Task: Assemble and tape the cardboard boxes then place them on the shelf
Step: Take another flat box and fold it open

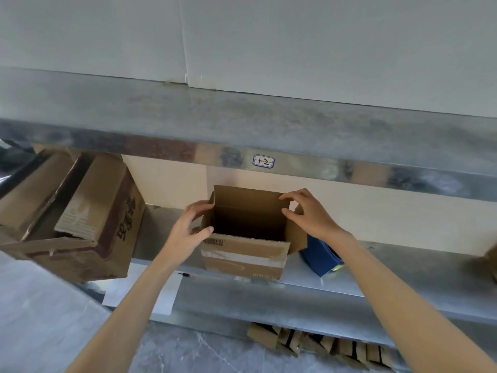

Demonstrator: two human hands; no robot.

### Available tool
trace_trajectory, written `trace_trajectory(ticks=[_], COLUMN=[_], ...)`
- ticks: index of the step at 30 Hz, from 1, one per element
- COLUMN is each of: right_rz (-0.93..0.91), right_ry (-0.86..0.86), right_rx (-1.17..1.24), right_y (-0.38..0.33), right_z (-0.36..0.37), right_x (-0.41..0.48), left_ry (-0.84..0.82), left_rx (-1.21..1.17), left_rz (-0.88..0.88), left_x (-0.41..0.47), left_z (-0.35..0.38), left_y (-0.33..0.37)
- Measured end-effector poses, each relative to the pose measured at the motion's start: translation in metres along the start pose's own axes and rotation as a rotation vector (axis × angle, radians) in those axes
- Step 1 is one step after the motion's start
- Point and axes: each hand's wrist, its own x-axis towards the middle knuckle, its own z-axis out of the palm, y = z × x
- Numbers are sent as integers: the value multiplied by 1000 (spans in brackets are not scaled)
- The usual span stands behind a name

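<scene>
- Left fingers (199, 206) are curling round the left flap of the small cardboard box (242, 254), with the thumb pressing on the front left corner of the rim. The left hand (188, 227) is gripping that side.
- Right fingers (290, 196) are hooking over the top right corner of the upright rear flap, thumb set apart just below them, at the edge of the right flap. The right hand (306, 214) is holding that corner.
- That makes two hands, both bare, both on one box, arms reaching in from below.
- The box is standing upright with its top open and its inside dark. The rear flap is standing up and the right flap is splaying outward.
- It is plain brown, showing a barcode sticker at the front upper left and a pale band of tape running across the front face.
- It is sitting on the metal shelf (376, 275), near the front edge, roughly mid-frame.
- One blue object (320, 258) is lying just beside its right side; what it is, I cannot tell.
- One large worn cardboard box (88, 219) is tilting at the left, well apart.
- One white sheet (164, 294) is hanging over the shelf edge below the left forearm.
- One handwritten label (263, 161) is sticking to the rail above.
- Several cardboard pieces (322, 343) are lying below the shelf.
</scene>
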Motion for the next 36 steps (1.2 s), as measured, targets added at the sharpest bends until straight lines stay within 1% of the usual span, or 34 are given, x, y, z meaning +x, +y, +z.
trace_trajectory(ticks=[4,10,17,20,23,26,28,31,36], right_rz=[45,115,174,187,169,152,160,162,161], right_ry=[12,25,41,52,42,56,43,15,-6], right_rx=[-29,89,148,167,162,159,149,130,226], right_y=[-4,-12,-19,-20,-21,-22,-23,-24,-31], right_z=[3,9,15,16,20,22,20,15,15], right_x=[1,-3,-10,-13,-21,-29,-33,-41,-55], left_ry=[-87,-180,-246,-263,-276,-253,-242,-266,-303], left_rx=[15,49,73,78,74,88,89,104,210], left_rz=[30,26,12,-5,-61,-98,-102,-83,-39], left_x=[5,12,15,16,16,17,16,13,11], left_z=[-2,-6,-6,-8,-7,-7,-8,-8,-9], left_y=[0,-1,-2,-3,-3,-7,-7,-7,-2])
